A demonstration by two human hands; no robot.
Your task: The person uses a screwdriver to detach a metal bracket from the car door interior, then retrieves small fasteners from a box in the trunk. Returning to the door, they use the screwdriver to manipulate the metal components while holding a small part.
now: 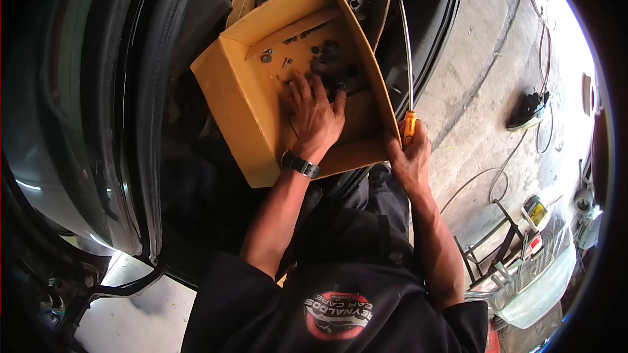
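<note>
An open cardboard box is tilted in front of me, with small dark hardware scattered on its bottom. Among the pieces are a round dark part and a small screw-like piece. My left hand, with a watch on the wrist, reaches inside. Its fingers are spread over the bottom near the loose pieces, and nothing shows in its grasp. My right hand grips a screwdriver by its orange handle, the long shaft pointing up. That hand's thumb also rests against the box's right edge.
Behind the box stands another carton with metal parts. A dark car door is on the left. To the right, the concrete floor holds a cable, a black shoe-like object and a metal frame beside plastic sheeting.
</note>
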